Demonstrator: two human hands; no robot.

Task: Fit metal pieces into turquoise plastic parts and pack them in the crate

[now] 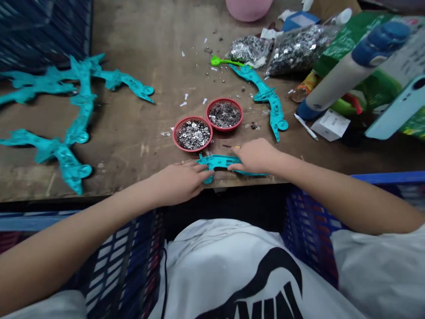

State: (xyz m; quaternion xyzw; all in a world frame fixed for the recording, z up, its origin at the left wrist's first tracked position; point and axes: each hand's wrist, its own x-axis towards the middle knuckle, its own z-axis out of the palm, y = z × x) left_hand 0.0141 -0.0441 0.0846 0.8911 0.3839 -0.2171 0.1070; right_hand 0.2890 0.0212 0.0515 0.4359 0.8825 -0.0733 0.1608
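A teal plastic bow-shaped part lies at the table's front edge, hollow side up. My left hand is closed on its left end, fingers over the top. My right hand rests at its right end, fingertips against the plastic. Between the right thumb and forefinger is a thin tool with a dark tip pointing left and a yellowish section; most of it is hidden in the hand. Just beyond the part stand two red baskets, one with shiny flat metal pieces, the other with small darker metal pieces.
Similar teal parts lie at left and right. A blue crate stands back left. At right are bags of metal pieces, a bottle, a white box and a phone. Blue crates flank my lap.
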